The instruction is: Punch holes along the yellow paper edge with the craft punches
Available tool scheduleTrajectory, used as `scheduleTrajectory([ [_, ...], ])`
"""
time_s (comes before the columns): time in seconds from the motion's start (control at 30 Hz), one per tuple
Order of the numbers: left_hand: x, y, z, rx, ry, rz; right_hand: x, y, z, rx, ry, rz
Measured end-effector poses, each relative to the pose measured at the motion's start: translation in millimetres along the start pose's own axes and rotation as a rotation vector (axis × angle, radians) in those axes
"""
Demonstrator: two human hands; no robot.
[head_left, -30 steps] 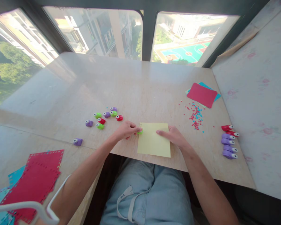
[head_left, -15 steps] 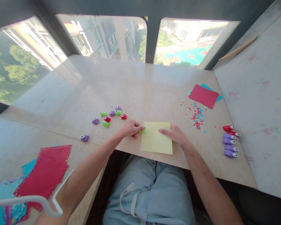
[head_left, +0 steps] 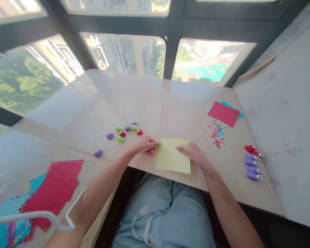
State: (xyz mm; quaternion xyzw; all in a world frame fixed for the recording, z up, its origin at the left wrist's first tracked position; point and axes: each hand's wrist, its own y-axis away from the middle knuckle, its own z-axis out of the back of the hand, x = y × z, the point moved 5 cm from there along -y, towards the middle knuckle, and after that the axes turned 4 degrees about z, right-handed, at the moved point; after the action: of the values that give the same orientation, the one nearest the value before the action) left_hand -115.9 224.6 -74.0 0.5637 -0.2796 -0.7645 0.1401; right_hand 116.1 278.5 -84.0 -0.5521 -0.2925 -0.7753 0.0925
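At the near edge of the desk (head_left: 155,103), the left hand (head_left: 146,144) is curled around a small green punch (head_left: 159,146), fingers and thumb closed on it, with the punch set at the far left corner of a yellow sheet (head_left: 173,160). The right hand (head_left: 193,152) lies flat and open on the sheet's right side, fingers stretched leftward and pressing the paper down; it grips nothing. The sheet lies flat, its near edge close to the desk's rim above the person's lap.

Just left of the left hand and a little farther off lies a loose cluster of punches (head_left: 125,131) in green, red and purple, with a single purple punch (head_left: 98,153) apart on the near left. Farther left and nearer, red sheets with punched borders (head_left: 54,189) overlap blue ones.

To the right of the right hand, red and blue paper bits (head_left: 217,132) are scattered, and beyond them a red sheet (head_left: 223,113) lies on a blue one. Near the right edge sits a row of punches (head_left: 253,162), red ones far, purple ones near.
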Motion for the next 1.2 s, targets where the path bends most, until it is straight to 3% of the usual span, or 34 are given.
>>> scheduleTrajectory([
  [0.3,2,2,4.6,-0.09,0.076,0.004,2,1,1,-0.007,-0.005,0.013],
  [0.63,6,5,10.5,-0.258,0.118,-0.082,-2,3,4,-0.022,0.01,0.041],
  [0.8,8,15,10.7,-0.406,0.196,-0.229,-4,3,5,-0.03,0.008,0.048],
  [0.97,14,26,5.1,-0.609,-0.058,-0.432,-7,2,4,-0.045,0.03,0.056],
  [1.07,14,31,0.4,-0.71,-0.259,-0.413,-8,3,4,-0.053,0.021,0.073],
  [1.2,11,32,-3.5,-0.729,-0.383,-0.344,-6,6,4,-0.081,0.059,0.106],
])
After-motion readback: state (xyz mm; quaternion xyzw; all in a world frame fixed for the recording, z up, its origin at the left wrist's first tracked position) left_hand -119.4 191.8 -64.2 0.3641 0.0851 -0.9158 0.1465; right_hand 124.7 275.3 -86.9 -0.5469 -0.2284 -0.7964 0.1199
